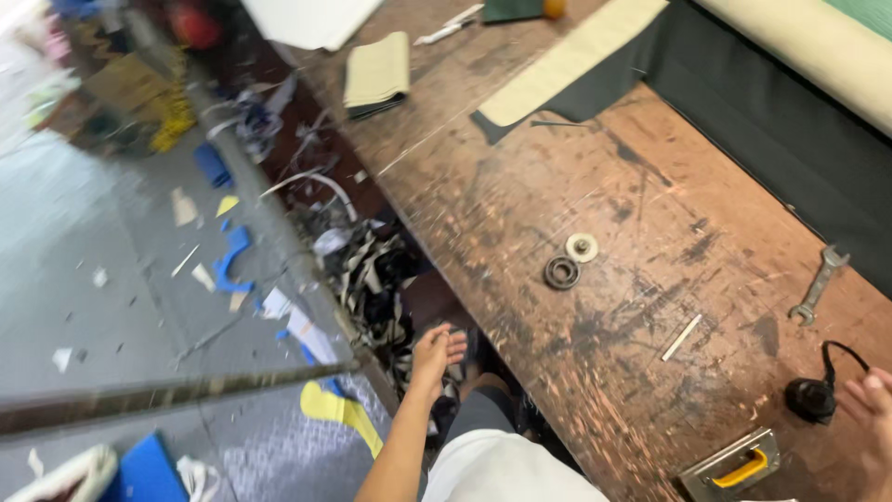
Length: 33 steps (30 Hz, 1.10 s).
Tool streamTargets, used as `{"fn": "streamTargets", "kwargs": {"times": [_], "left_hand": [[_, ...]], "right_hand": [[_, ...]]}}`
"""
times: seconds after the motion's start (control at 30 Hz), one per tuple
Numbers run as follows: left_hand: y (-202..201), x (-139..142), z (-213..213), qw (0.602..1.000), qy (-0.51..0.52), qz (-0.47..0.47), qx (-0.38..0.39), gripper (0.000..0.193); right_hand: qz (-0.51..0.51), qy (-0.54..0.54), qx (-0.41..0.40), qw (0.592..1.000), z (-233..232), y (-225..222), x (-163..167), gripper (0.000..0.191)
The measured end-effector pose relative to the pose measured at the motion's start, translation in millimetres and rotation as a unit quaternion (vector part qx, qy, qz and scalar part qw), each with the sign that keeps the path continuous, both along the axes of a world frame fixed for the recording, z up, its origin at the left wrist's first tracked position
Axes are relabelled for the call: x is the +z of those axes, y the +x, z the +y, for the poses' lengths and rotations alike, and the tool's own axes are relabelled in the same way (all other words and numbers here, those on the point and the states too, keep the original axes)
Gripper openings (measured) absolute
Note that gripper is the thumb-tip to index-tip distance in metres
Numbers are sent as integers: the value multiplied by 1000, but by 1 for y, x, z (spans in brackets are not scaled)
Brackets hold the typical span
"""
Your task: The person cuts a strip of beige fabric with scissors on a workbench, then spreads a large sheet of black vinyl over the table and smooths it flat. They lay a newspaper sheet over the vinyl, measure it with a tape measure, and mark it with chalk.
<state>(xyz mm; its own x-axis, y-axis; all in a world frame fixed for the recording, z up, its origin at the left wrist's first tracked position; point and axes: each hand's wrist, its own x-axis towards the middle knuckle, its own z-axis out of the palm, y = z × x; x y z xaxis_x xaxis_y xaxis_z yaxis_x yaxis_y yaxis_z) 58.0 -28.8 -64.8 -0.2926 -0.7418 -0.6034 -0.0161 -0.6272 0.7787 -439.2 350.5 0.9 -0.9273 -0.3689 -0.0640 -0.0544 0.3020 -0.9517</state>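
My left hand [435,353] hangs below the near edge of the worn wooden table [520,186], fingers loosely apart, holding nothing, over a heap of fabric scraps [372,279]. My right hand [873,409] rests at the right edge of the view on the table, fingers spread, next to a small black round object with a cord [813,395]. Nothing is gripped in it.
On the table lie two round rings [571,260], a spanner [818,284], a thin white strip [681,336], a metal tool with a yellow handle [734,465], folded beige cloth [376,74] and dark fabric with a beige strip [576,60]. Scraps litter the grey floor [111,279].
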Motion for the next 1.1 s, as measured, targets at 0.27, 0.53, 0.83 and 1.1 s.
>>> {"fn": "streamTargets", "kwargs": {"times": [0.27,0.53,0.83,1.1], "left_hand": [[-126,-6,-228,999,21,24,-12,38],[-202,-18,-374,998,-46,-1,-44,42],[-293,-40,-420,999,4,19,-33,44],[-344,-47,-436,1000,-15,-21,-16,45]], "right_hand": [[-99,38,-149,983,-86,2,-10,42],[-135,52,-213,966,-165,-31,-16,44],[-140,88,-268,949,-157,-82,-38,44],[-131,113,-293,940,-140,-143,-73,44]]}}
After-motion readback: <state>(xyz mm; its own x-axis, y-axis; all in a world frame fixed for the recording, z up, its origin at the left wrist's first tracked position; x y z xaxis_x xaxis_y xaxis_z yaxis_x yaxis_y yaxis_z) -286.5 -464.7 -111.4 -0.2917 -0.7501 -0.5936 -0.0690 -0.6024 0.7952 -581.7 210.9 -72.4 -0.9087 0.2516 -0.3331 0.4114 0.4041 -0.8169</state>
